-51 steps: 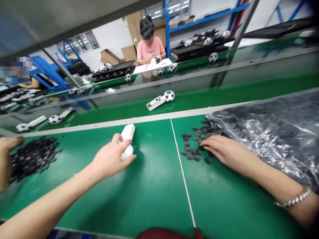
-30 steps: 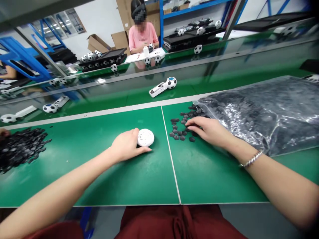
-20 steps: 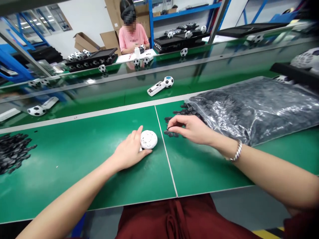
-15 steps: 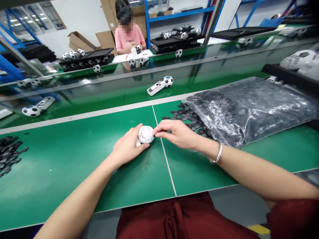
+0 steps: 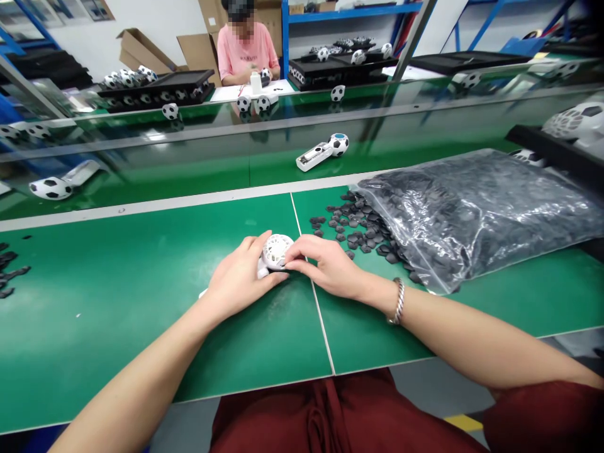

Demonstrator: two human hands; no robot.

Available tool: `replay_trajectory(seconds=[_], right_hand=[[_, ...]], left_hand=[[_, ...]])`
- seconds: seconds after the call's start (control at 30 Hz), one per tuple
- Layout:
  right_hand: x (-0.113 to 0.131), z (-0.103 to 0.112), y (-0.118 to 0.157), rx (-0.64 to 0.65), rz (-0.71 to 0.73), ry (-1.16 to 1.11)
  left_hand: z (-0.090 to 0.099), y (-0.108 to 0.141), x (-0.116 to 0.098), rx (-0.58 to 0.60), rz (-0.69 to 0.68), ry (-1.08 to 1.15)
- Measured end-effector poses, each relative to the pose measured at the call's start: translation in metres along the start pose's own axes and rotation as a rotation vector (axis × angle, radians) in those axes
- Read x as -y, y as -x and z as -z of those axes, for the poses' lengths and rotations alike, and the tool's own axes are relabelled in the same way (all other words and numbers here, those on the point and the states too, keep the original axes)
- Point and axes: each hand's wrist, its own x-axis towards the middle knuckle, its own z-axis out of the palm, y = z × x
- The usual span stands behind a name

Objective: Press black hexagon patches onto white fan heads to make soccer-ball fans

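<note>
My left hand [image 5: 240,270] is closed around a white ball-shaped plastic shell [image 5: 277,250] with open lattice gaps on top. A white handle-like part joins the shell, mostly hidden under my palm. From the right, my right hand [image 5: 323,261] pinches at the shell's near right edge. A small black piece shows only as a dark bit at those fingertips; the rest of it is hidden. Loose black plastic pieces [image 5: 358,229] lie to the right, spilling from the mouth of a clear plastic bag [image 5: 476,214] full of them.
More black pieces [image 5: 9,270] lie at the left edge of the green table [image 5: 117,327]. Beyond the pale rail, a soccer-ball-headed device [image 5: 323,151] lies on the green belt, another [image 5: 63,182] farther left. A person in pink [image 5: 248,53] sits across, near black trays [image 5: 155,91].
My right fingertips have shifted from the shell's right side to its near right edge, over its surface. My left hand still holds the shell. The device on the belt appears farther right.
</note>
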Motion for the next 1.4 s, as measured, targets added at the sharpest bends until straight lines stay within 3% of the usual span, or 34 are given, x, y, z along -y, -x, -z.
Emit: replay_trajectory(seconds=[0.13, 0.33, 0.47, 0.83, 1.27, 1.4], right_hand=[[0.002, 0.002, 0.003, -0.033, -0.088, -0.075], [-0.002, 0.004, 0.006, 0.022, 0.004, -0.013], [-0.003, 0.003, 0.006, 0.009, -0.057, 0.008], [-0.006, -0.005, 0.001, -0.073, -0.022, 0.034], [-0.012, -0.012, 0.000, -0.034, -0.190, -0.119], [-0.015, 0.000, -0.006, -0.004, -0.207, -0.108]], left_hand=[[0.000, 0.001, 0.001, -0.012, -0.005, 0.001], [-0.001, 0.002, 0.001, -0.001, 0.006, -0.009], [0.001, 0.002, 0.002, -0.001, 0.007, 0.008], [0.004, -0.004, -0.002, -0.036, -0.053, 0.126], [0.003, -0.009, -0.003, -0.051, -0.049, 0.155], [0.001, -0.008, -0.003, -0.038, -0.054, 0.129]])
